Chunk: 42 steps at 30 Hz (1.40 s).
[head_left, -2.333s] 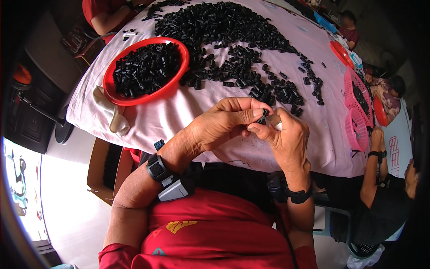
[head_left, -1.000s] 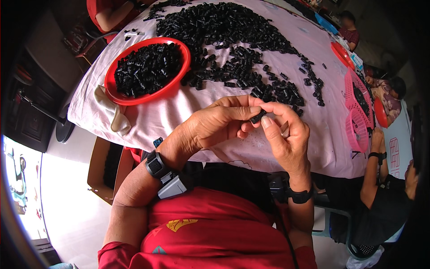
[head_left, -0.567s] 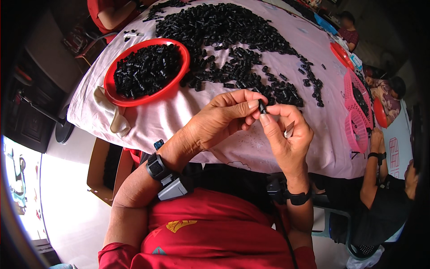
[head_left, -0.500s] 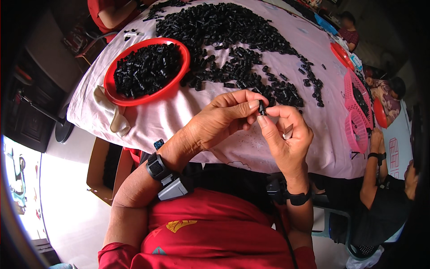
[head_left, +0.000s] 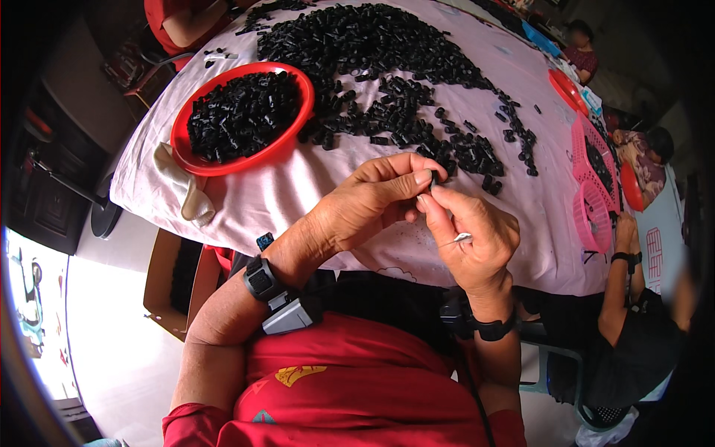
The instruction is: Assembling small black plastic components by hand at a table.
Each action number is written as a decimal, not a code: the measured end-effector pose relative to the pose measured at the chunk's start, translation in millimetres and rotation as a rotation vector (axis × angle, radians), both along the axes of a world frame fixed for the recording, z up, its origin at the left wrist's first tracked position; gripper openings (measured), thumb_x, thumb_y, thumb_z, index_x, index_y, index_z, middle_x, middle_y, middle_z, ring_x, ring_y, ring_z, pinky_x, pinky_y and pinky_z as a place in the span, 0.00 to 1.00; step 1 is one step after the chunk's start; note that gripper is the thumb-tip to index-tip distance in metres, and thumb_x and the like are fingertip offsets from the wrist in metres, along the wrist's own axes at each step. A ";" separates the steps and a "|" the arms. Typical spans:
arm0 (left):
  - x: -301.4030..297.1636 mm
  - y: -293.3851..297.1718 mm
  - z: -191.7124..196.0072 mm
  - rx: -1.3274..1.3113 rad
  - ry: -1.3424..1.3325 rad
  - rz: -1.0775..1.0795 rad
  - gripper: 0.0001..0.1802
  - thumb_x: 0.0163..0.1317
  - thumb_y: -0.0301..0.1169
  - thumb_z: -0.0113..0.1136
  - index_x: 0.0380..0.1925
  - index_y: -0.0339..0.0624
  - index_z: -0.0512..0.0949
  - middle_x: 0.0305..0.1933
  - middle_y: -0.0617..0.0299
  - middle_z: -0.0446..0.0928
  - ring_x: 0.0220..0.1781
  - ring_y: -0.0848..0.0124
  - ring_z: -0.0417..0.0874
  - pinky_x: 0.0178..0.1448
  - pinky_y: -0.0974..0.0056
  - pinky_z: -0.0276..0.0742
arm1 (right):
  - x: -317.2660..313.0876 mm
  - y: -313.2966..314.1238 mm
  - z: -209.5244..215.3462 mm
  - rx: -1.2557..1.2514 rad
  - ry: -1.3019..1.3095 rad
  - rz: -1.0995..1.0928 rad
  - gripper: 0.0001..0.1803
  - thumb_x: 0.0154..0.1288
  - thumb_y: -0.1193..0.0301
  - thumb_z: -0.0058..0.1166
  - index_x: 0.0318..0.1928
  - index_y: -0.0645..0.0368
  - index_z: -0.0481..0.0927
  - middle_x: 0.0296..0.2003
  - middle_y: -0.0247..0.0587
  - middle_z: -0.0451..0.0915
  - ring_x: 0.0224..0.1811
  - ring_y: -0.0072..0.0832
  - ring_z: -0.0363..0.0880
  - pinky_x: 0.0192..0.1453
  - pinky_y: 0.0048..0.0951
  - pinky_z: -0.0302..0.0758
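Note:
Between my two hands, above the table's near side, is a small black cylindrical piece (head_left: 434, 179), mostly covered by fingers. My left hand (head_left: 376, 190) pinches it between thumb and forefinger. My right hand (head_left: 480, 231) is closed on its lower end, thumb and fingertips touching it. A shiny silver piece (head_left: 463, 237) shows at the right hand's fingers; its kind I cannot make out. Just beyond my hands lie loose black pieces (head_left: 477, 153) of similar look, part of a large heap (head_left: 372, 41) farther back.
A red basin (head_left: 298, 123) full of black pieces stands left on the pink tablecloth (head_left: 298, 186), beside a pale cloth (head_left: 179, 186). Pink baskets (head_left: 592, 216) sit at the right edge. An open cardboard box (head_left: 167, 283) is below left. Other people sit around the table.
My right hand's fingers have curled and closed in around the black piece, covering more of it. The silver piece has turned with that hand. My left hand has barely moved.

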State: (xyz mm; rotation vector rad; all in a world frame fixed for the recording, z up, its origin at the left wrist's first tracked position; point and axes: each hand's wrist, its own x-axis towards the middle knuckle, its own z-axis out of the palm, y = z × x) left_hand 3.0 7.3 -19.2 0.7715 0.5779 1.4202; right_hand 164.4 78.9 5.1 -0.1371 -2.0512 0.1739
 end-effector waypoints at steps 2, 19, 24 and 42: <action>0.5 -1.3 2.0 -0.017 -0.001 0.002 0.15 0.69 0.36 0.55 0.51 0.42 0.76 0.43 0.69 0.77 0.42 0.81 0.76 0.47 0.72 0.72 | 0.9 -4.1 2.0 -0.011 0.001 0.002 0.15 0.53 0.75 0.69 0.43 0.58 0.83 0.24 0.37 0.82 0.21 0.26 0.81 0.23 0.27 0.75; -1.7 -4.8 10.6 0.023 -0.041 -0.081 0.19 0.69 0.36 0.55 0.55 0.38 0.74 0.39 0.70 0.75 0.40 0.81 0.75 0.48 0.72 0.72 | 8.1 -0.9 6.5 -0.496 -0.181 -0.045 0.23 0.53 0.53 0.70 0.28 0.60 0.75 0.20 0.37 0.79 0.20 0.27 0.79 0.22 0.26 0.72; -0.4 -5.3 8.9 0.008 -0.041 -0.119 0.19 0.69 0.36 0.55 0.55 0.37 0.74 0.40 0.69 0.75 0.39 0.81 0.74 0.47 0.72 0.71 | 8.4 1.8 3.7 -0.507 -0.237 -0.082 0.28 0.50 0.47 0.69 0.28 0.59 0.73 0.18 0.38 0.77 0.19 0.28 0.77 0.22 0.27 0.71; 0.9 -3.1 7.1 -0.009 0.109 -0.057 0.18 0.69 0.37 0.56 0.52 0.39 0.77 0.42 0.67 0.79 0.40 0.80 0.77 0.48 0.71 0.73 | 7.4 5.0 0.5 -0.277 -0.296 -0.239 0.35 0.47 0.36 0.62 0.23 0.59 0.72 0.17 0.42 0.75 0.17 0.38 0.77 0.21 0.34 0.71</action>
